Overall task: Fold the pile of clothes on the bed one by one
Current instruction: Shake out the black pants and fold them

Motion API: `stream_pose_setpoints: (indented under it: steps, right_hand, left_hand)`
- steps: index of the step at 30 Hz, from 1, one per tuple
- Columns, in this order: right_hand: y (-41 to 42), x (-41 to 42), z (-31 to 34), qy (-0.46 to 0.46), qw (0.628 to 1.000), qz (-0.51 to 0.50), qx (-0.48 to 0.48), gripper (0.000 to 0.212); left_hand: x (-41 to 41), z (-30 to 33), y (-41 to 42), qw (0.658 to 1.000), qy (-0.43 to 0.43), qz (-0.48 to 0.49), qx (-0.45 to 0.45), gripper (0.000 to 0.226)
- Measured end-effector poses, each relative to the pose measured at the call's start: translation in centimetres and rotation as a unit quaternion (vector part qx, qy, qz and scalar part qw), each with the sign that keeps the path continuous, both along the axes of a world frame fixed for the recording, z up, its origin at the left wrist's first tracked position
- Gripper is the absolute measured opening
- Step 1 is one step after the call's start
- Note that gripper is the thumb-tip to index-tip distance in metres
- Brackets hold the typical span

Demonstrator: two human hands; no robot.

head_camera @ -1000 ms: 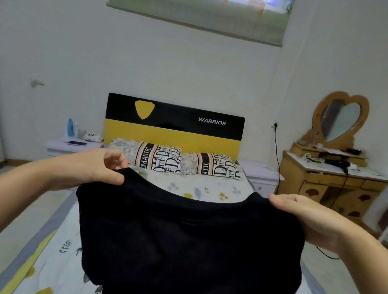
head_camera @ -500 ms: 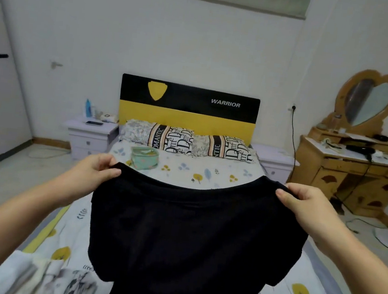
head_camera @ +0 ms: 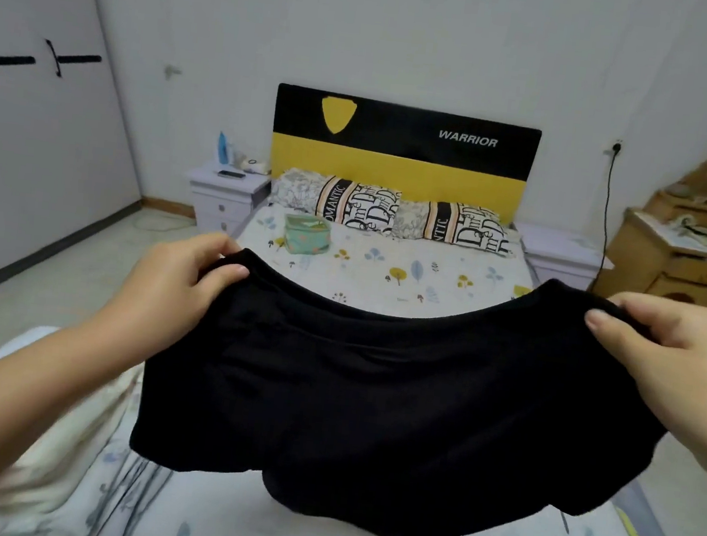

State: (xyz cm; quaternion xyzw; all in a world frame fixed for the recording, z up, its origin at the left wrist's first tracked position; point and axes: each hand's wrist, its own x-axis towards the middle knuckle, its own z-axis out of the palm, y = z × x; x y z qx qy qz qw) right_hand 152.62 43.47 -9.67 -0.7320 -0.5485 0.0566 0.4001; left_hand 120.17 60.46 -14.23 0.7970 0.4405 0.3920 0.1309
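Note:
A black garment (head_camera: pixel 371 402) hangs spread out in the air above the foot of the bed (head_camera: pixel 386 271). My left hand (head_camera: pixel 177 287) pinches its upper left corner, thumb on the near side. My right hand (head_camera: pixel 662 369) grips the upper right corner the same way. The cloth sags between the hands and its lower edge hangs just above the sheet. A light-coloured piece of clothing (head_camera: pixel 70 456) lies crumpled on the bed at the lower left, partly behind my left forearm.
A small green pouch (head_camera: pixel 306 234) lies near two patterned pillows (head_camera: pixel 393 215) at the yellow-and-black headboard. White nightstands (head_camera: pixel 226 191) flank the bed. A wooden dressing table (head_camera: pixel 687 261) stands on the right, a white wardrobe (head_camera: pixel 29 120) on the left.
The view has tilted downward and shifted left. The garment has dropped lower over the bed and both hands have spread slightly wider, still holding its top corners.

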Motion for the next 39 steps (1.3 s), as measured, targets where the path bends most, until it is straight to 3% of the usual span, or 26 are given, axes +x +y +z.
stream_pose_setpoints:
  steps: [5, 10, 17, 24, 26, 29, 33, 35, 39]
  right_hand:
    - [0.2, 2.8, 1.1, 0.019, 1.0, 0.013, 0.008, 0.062]
    - [5.5, 4.7, -0.8, 0.087, 0.995, -0.003, -0.042, 0.025]
    - [15.7, 5.6, -15.9, 0.128, 0.967, -0.059, -0.212, 0.033]
    - [21.9, 5.5, -32.4, 0.117, 0.947, -0.12, -0.275, 0.04]
    - [23.4, 5.6, -35.6, 0.109, 0.945, -0.121, -0.284, 0.039]
    - [25.4, 6.2, -39.6, 0.096, 0.945, -0.121, -0.287, 0.039]
    - [28.1, 7.3, -43.4, 0.08, 0.947, -0.116, -0.29, 0.037]
    - [29.4, 8.0, -45.0, 0.066, 0.948, -0.11, -0.291, 0.035]
    - [32.5, 9.5, -47.7, 0.009, 0.956, -0.115, -0.269, 0.04]
  left_hand:
    - [0.6, 2.9, 0.0, 0.999, 0.009, -0.015, 0.035, 0.031]
    - [2.5, 1.2, 4.8, 0.999, 0.009, -0.041, -0.004, 0.019]
    - [6.9, -13.2, 13.7, 0.978, 0.127, -0.076, -0.148, 0.033]
    - [9.7, -28.8, 19.4, 0.95, 0.167, -0.051, -0.259, 0.022]
    - [10.2, -32.1, 20.8, 0.938, 0.207, -0.063, -0.272, 0.045]
    - [10.9, -35.9, 23.0, 0.902, 0.314, -0.143, -0.26, 0.061]
    - [11.6, -39.9, 25.9, 0.845, 0.431, -0.207, -0.238, 0.045]
    - [11.8, -41.4, 27.5, 0.852, 0.439, -0.193, -0.21, 0.031]
    - [13.0, -44.0, 30.8, 0.92, 0.347, -0.111, -0.146, 0.019]
